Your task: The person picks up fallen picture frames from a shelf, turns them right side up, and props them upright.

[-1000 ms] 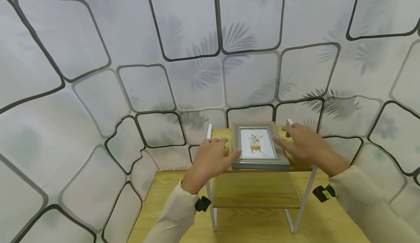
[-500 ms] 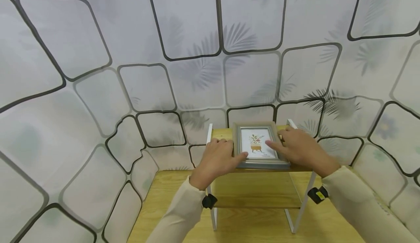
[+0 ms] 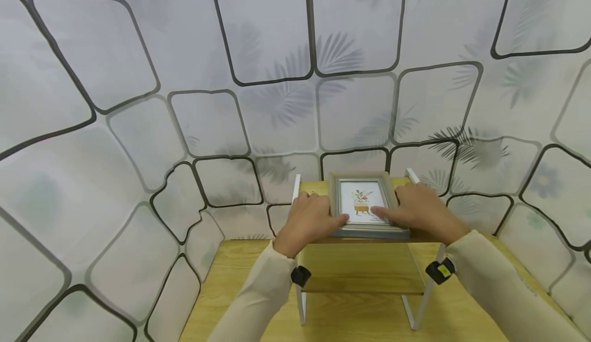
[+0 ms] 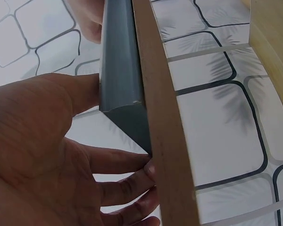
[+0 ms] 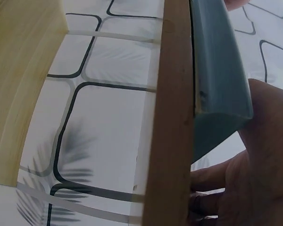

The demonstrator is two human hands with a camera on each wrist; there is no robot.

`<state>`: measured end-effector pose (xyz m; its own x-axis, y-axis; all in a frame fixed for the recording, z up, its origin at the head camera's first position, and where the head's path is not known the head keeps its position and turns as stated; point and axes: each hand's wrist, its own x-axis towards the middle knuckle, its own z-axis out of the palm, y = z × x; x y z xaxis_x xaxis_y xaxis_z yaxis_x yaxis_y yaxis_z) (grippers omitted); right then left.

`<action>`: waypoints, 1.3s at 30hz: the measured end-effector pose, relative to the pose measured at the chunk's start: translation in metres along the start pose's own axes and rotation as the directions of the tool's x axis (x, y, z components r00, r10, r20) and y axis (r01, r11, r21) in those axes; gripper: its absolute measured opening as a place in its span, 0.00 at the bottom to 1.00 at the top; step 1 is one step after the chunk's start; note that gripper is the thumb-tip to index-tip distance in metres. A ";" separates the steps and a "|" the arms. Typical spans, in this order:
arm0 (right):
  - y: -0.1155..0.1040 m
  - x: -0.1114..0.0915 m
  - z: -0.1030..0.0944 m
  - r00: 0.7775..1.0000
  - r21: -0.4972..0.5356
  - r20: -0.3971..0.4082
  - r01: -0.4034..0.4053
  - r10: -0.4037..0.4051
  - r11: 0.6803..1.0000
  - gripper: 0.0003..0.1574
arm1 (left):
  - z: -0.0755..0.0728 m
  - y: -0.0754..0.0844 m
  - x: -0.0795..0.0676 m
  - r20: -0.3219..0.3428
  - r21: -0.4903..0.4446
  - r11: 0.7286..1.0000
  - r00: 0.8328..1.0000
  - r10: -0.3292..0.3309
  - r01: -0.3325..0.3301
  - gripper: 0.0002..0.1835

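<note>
A silver-grey picture frame (image 3: 362, 188), with a print of a potted plant under its front, lies face up on the top board (image 3: 315, 187) of a small two-tier table. My left hand (image 3: 310, 221) holds its left side, the thumb over the front near the lower corner. On the opposite side my right hand (image 3: 421, 209) grips it the same way, its thumb reaching over the print. Both wrist views show the fingers at the side of the picture frame (image 4: 120, 61), low against the board's edge (image 4: 167, 127). The fingertips are partly hidden there.
White metal legs (image 3: 302, 308) carry the table, and a lower wooden shelf (image 3: 360, 267) sits beneath the top board. Wood-patterned floor (image 3: 244, 290) surrounds it. A white wall covering (image 3: 277, 121) with dark rounded outlines and leaf prints rises close behind and on both sides.
My hands have come in from both sides and taken hold of the picture frame. The right thumb has slid down across the print. The picture frame still lies on the table.
</note>
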<state>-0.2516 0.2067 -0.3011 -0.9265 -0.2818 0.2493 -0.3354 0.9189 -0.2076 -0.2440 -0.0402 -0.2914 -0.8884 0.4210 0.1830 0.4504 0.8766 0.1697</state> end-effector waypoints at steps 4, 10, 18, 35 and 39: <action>0.001 0.003 0.001 1.000 0.016 -0.008 -0.015 0.015 1.000 0.37 | 0.001 0.000 0.003 -0.002 -0.013 1.000 1.000 -0.010 0.010 0.32; 0.000 0.003 0.001 0.999 0.032 -0.010 -0.045 0.046 0.998 0.37 | 0.003 -0.002 0.005 -0.032 -0.070 0.997 0.999 -0.019 0.017 0.30; -0.002 0.002 -0.002 0.996 0.119 0.005 -0.087 0.087 0.989 0.42 | 0.004 -0.002 0.004 -0.067 -0.113 0.993 0.997 -0.035 0.027 0.29; 0.005 -0.002 -0.017 1.000 0.353 0.018 -0.027 0.022 0.935 0.37 | 0.000 0.002 0.000 -0.188 -0.246 0.965 0.972 -0.143 0.094 0.26; 0.009 -0.004 -0.021 1.000 0.407 0.008 -0.023 0.022 0.913 0.39 | -0.001 0.002 0.000 -0.174 -0.263 0.961 0.975 -0.135 0.086 0.19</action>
<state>-0.2474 0.2217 -0.2845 -0.9349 -0.2641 0.2369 -0.3542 0.7334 -0.5803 -0.2429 -0.0391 -0.2902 -0.9118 0.2520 0.3243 0.3800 0.8171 0.4335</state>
